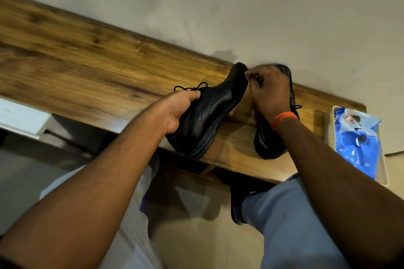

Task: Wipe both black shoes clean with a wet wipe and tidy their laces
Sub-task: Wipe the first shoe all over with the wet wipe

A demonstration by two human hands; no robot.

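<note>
My left hand (pixel 179 111) grips the tilted left shoe (pixel 209 116) at its laced opening, fingers wrapped around it on the tabletop (pixel 87 67). My right hand (pixel 269 91) is curled at its toe, covering the second shoe (pixel 269 146); what the fingers pinch I cannot tell.

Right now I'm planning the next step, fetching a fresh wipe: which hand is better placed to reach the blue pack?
Right hand: the blue pack lies on its side, while the left hand grips the tilted shoe.
</note>
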